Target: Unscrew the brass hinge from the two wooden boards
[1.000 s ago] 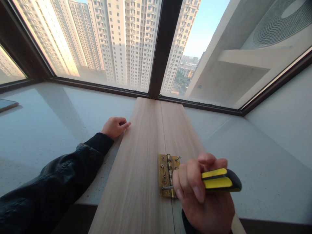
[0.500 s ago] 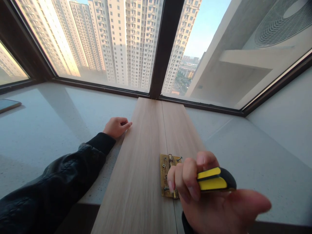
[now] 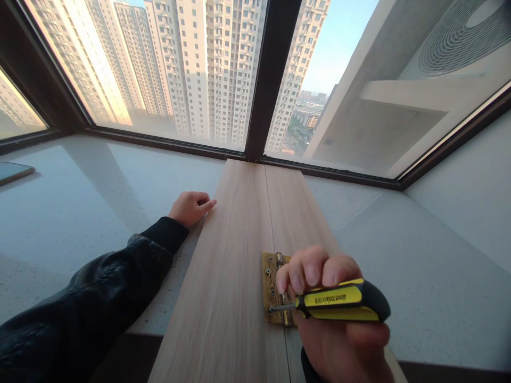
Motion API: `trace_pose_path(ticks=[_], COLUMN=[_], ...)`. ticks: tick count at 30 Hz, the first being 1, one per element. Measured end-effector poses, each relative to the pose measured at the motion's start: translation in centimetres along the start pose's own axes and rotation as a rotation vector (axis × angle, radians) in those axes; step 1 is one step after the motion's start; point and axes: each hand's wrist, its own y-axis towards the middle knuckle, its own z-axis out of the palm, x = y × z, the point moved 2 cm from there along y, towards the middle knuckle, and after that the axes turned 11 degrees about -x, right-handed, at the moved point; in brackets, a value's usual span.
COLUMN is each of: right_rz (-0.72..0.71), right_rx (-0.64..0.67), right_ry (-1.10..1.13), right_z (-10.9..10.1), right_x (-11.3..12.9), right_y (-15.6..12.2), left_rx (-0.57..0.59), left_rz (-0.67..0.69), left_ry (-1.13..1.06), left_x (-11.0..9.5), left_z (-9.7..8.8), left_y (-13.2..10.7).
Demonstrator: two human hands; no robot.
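A yellow and black screwdriver is gripped in my right hand, its fingers curled over the handle. The metal shaft points left, and its tip meets a screw at the lower left of a brass hinge. That hinge lies across the seam between two pale wooden boards, with several screws in its left leaf; my fingers hide most of the right leaf. My left hand rests closed at the left edge of the boards, thumb against the wood. Whether its curled fingers hold anything is hidden.
The boards lie on a speckled white sill and reach the dark window frame. A phone-like flat object lies at the far left. Tall buildings stand outside the glass, and a white wall rises at the right.
My right hand has turned and its thumb has folded in from sticking out. More of the screwdriver's handle and its shaft now show. My left hand has stayed put.
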Motion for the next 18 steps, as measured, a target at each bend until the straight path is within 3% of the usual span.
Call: trace_pose_path(ticks=[6, 14, 18], right_rz=[0.051, -0.048, 0.041], right_rx=[-0.031, -0.048, -0.058], right_ry=[0.164, -0.081, 0.061], right_z=[-0.35, -0.65, -0.62], right_x=[-0.56, -0.23, -0.70], right_y=[-0.10, -0.36, 0.09], left_rx=[0.007, 0.004, 0.000], left_rz=[0.004, 0.008, 0.009], left_ry=[0.000, 0.001, 0.002], left_x=[-0.04, 0.11, 0.06], left_z=[0.01, 0.15, 0.06], left_y=[-0.03, 0.02, 0.09])
